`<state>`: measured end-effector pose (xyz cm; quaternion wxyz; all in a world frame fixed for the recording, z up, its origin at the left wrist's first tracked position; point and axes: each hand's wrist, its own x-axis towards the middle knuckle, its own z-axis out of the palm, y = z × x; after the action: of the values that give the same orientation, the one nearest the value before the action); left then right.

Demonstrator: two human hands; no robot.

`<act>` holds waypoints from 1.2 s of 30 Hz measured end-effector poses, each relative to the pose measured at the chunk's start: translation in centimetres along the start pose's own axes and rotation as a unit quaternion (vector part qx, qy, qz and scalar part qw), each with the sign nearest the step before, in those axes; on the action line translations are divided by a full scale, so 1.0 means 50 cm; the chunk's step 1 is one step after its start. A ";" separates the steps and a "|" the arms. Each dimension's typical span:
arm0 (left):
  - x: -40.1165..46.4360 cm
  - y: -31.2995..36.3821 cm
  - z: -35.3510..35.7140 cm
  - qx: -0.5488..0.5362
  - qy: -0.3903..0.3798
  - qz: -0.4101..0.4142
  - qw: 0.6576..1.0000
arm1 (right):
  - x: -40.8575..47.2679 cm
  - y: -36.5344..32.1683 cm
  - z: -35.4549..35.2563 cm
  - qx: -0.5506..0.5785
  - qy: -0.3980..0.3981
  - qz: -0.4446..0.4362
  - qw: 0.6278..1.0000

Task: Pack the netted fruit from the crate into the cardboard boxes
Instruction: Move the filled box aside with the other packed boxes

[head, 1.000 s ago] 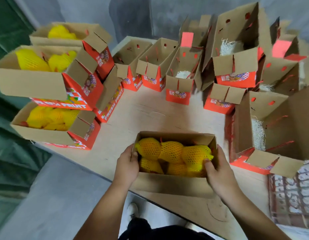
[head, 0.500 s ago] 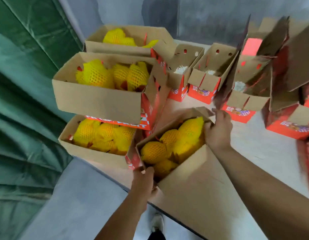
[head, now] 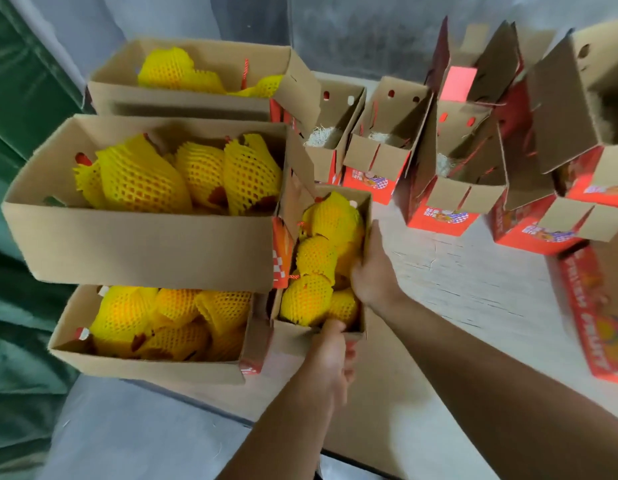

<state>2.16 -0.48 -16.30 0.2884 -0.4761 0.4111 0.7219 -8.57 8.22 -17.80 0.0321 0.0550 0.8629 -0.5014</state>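
Head view: a narrow cardboard box full of netted fruit stands on the pale counter, just beside a stack of filled boxes on its left. The left hand holds the box's near end wall, thumb curled over the rim and touching the nearest fruit, so its grip is closed on the box. The right hand lies along the box's right wall with fingers fairly straight, pressing it; its grip is not curled round anything.

To the left, the upper filled box rests on the lower filled box, both holding yellow-netted fruit. A third filled box sits behind them. Along the back and right stand open red-and-brown boxes, several with pale shredded padding inside. A green tarp hangs at far left.
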 end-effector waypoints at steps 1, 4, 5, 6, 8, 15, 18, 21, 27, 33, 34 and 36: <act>0.009 0.021 0.022 -0.057 0.006 -0.001 0.998 | 0.030 -0.011 0.005 -0.016 -0.010 -0.006 1.000; 0.018 0.070 0.064 -0.159 0.034 -0.005 0.987 | 0.089 -0.029 0.018 -0.061 -0.033 0.034 0.997; 0.014 0.070 0.068 -0.163 0.030 -0.011 0.986 | 0.090 -0.029 0.016 -0.072 -0.048 0.060 0.994; 0.006 0.064 0.071 -0.161 0.027 -0.017 0.986 | 0.084 -0.021 0.010 -0.068 -0.065 0.086 0.992; -0.015 0.036 0.082 -0.129 0.020 -0.009 0.991 | 0.051 0.004 -0.014 -0.023 -0.095 0.125 0.987; -0.076 -0.018 0.315 0.022 -0.154 0.132 0.979 | -0.055 0.049 -0.273 0.130 -0.017 0.116 0.985; -0.111 -0.023 0.450 0.115 -0.200 0.182 0.956 | -0.047 0.031 -0.455 0.093 0.040 0.047 0.994; -0.173 -0.006 0.597 0.250 -0.238 0.314 0.885 | -0.010 0.019 -0.651 -0.079 0.160 -0.082 0.980; -0.228 0.041 0.809 0.517 -0.196 0.484 0.678 | 0.077 0.042 -0.908 -0.365 0.020 -0.041 0.930; -0.244 0.035 0.869 0.727 -0.069 0.444 0.520 | 0.078 0.101 -0.961 -0.424 0.000 -0.001 0.906; -0.247 0.024 0.871 0.734 -0.069 0.441 0.512 | 0.075 0.102 -0.958 -0.410 0.006 0.024 0.912; -0.249 0.004 0.869 0.739 -0.084 0.437 0.507 | 0.080 0.101 -0.948 -0.379 0.008 0.059 0.923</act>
<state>-12.82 36.85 4.31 0.2170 0.2120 0.9252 0.2281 -11.92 52.14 0.90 0.0736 0.0937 0.9839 -0.1336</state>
